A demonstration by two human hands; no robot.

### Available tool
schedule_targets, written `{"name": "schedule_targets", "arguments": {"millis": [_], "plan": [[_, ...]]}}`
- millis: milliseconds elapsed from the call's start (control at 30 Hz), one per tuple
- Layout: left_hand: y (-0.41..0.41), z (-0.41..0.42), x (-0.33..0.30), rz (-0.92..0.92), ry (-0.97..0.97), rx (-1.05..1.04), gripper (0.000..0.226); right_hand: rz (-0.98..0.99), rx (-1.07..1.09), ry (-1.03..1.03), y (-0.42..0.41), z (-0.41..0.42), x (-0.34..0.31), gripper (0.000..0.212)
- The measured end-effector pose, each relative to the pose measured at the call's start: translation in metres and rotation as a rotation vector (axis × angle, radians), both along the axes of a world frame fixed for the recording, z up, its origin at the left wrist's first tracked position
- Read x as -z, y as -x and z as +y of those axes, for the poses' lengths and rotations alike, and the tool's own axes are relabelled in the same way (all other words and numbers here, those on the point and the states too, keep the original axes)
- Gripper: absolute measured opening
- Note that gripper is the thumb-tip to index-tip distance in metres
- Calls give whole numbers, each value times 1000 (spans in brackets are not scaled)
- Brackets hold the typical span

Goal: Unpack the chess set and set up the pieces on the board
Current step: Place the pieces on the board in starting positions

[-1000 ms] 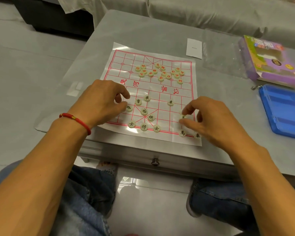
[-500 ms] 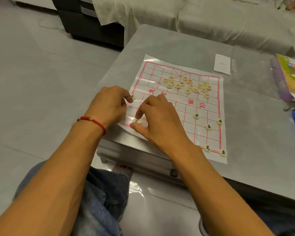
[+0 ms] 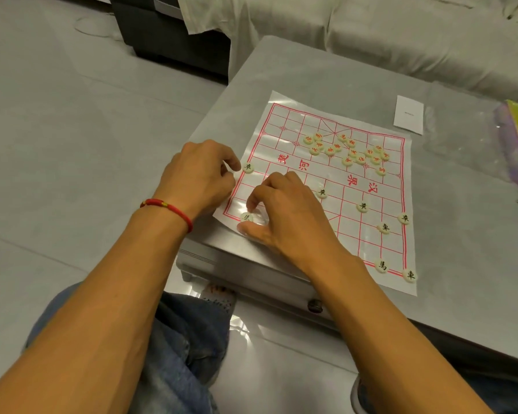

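Fingers (image 3: 253,201) of the right hand (image 3: 284,210) are pinched onto a little cream disc piece (image 3: 247,217) with a black character, sitting at the near left corner of the board (image 3: 296,121), a thin white sheet with a red grid. Left hand (image 3: 196,177) is curled up at the board's left edge, fingertips right next to another black-lettered piece (image 3: 247,167), though I can't tell if it's touching. Red-lettered pieces (image 3: 347,152) are bunched at the far side, and more black ones (image 3: 383,227) are dotted along the right, all on a grey table (image 3: 326,73).

A home living room: a pale grey cloth-covered sofa (image 3: 401,40) stands behind the low grey glass-topped desk (image 3: 461,264) on a grey tiled floor (image 3: 72,130).
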State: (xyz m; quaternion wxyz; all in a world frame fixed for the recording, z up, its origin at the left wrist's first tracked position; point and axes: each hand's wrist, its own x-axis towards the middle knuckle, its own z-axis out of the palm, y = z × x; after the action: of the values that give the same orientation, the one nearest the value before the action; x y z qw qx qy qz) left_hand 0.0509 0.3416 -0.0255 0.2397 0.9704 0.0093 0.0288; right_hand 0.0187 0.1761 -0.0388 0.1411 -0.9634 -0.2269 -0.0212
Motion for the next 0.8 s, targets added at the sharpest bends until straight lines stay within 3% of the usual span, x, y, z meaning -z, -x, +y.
{"name": "schedule_targets", "arguments": {"millis": [433,600,700,800], "plan": [[4,-4,-6,16,25,17,25,26,29,-34,7,-10,-4,35],[5,-12,-5,35,51,86,25,-29,243,-176,-1,-63,-13,24],[8,-26,-6,49,45,184,28,1,382,-175,-6,-91,-14,23],[10,-44,-6,75,19,265,33,38,383,-137,-9,-99,-12,25]]}}
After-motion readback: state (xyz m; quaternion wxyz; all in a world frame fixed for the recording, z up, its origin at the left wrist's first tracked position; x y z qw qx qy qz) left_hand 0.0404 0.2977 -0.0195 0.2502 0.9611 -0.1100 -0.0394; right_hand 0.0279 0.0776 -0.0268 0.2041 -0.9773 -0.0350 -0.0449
